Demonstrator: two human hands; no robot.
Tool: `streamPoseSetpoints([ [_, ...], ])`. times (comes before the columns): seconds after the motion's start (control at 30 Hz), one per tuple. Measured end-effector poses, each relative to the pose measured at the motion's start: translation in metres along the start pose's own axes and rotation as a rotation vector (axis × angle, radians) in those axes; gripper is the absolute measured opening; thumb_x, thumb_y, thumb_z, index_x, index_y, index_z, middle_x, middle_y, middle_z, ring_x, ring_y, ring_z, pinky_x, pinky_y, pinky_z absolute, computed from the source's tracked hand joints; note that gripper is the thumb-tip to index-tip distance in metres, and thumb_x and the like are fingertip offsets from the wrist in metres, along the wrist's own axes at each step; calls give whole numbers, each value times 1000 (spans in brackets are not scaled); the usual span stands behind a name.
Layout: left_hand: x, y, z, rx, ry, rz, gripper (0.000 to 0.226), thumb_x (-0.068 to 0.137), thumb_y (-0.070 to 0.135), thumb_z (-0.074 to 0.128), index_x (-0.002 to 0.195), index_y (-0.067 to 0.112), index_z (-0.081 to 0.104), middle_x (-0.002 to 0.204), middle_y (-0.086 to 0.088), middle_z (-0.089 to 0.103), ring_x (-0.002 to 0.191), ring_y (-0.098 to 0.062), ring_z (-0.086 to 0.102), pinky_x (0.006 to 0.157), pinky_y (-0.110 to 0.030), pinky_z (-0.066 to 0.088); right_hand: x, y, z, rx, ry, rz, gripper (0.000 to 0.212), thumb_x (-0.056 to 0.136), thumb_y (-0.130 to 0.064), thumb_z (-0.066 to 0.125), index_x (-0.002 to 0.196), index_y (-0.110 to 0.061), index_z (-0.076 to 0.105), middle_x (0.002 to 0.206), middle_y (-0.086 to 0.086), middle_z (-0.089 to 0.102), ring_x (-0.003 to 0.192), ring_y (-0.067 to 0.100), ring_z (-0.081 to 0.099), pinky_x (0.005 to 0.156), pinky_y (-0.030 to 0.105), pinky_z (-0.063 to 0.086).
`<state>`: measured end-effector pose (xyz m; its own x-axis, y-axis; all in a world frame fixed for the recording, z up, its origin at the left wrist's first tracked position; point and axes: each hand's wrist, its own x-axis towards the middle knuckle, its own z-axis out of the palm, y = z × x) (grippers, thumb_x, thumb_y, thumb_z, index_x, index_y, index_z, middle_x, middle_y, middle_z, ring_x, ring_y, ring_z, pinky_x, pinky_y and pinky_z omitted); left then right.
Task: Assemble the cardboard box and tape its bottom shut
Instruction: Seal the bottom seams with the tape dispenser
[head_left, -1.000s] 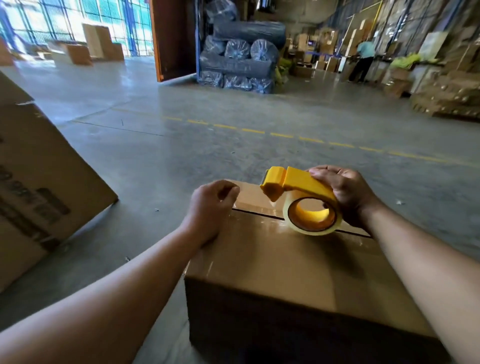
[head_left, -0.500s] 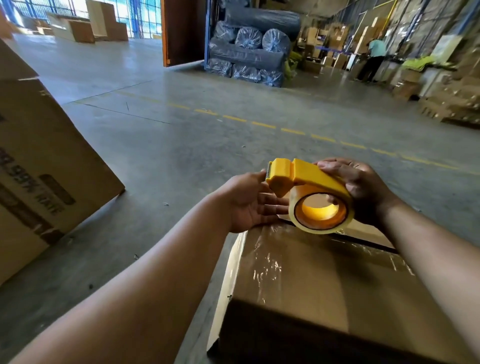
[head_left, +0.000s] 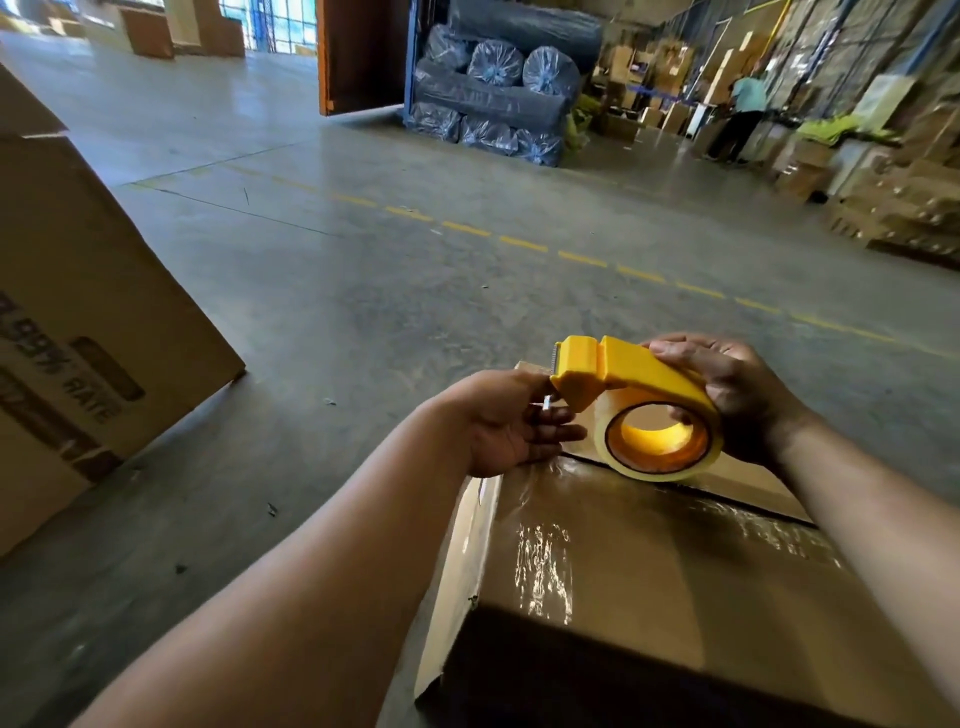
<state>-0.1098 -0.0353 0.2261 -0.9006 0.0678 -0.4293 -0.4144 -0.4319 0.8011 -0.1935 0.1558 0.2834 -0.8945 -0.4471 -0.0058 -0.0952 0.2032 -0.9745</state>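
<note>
Here, right hand (head_left: 737, 400) round yellow dispenser (head_left: 618, 371) (left hand (head_left: 506, 423) at its blade), above the box (head_left: 649, 561).

I see a matt brown cardboard box (head_left: 649, 582) with glossy clear tape (head_left: 545, 566) wrinkled across it. The tape dispenser (head_left: 623, 371) is smooth yellow plastic. The concrete floor (head_left: 363, 291) looks polished, slightly scuffed.
</note>
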Motion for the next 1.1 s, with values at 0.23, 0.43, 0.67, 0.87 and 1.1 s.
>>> streamPoseSetpoints([
  [0.23, -9, 1, 13, 158, 197, 73, 30, 105, 20, 45, 80, 15, 61, 48, 6, 56, 69, -13, 64, 72, -27, 45, -8, 4, -9, -55, -121, 21, 15, 90, -16, 56, 94, -11, 70, 77, 7, 65, 60, 17, 57, 41, 25, 40],
  [0.43, -10, -3, 19, 197, 292, 87, 34, 105, 14, 43, 73, 13, 57, 39, 6, 50, 56, -10, 64, 75, -26, 45, -5, 11, -18, -74, -177, -103, 17, 86, -16, 64, 101, -13, 71, 93, 5, 71, 82, 20, 66, 61, 27, 55],
  [0.67, -12, -7, 21, 177, 359, 112, 30, 101, 8, 47, 73, 11, 57, 45, 3, 47, 51, -10, 65, 72, -28, 48, -5, 17, -38, -458, -327, -333, 59, 60, -62, 75, 115, -42, 65, 110, -8, 70, 100, 9, 66, 92, 39, 52],
  [0.87, -14, -8, 25, 131, 402, 122, 13, 98, 8, 51, 101, 4, 63, 83, -10, 56, 58, -14, 67, 75, -30, 52, -9, 22, -41, -572, -360, -437, 68, 64, -60, 77, 126, -44, 56, 126, -26, 57, 112, -6, 53, 98, 26, 45],
  [1.1, -23, -4, 32, 144, 427, 108, 22, 101, 9, 47, 91, 4, 66, 90, -14, 66, 88, -24, 66, 100, -42, 48, -12, 23, -47, -553, -351, -467, 66, 65, -57, 75, 127, -42, 56, 123, -30, 56, 109, -11, 52, 95, 23, 46],
])
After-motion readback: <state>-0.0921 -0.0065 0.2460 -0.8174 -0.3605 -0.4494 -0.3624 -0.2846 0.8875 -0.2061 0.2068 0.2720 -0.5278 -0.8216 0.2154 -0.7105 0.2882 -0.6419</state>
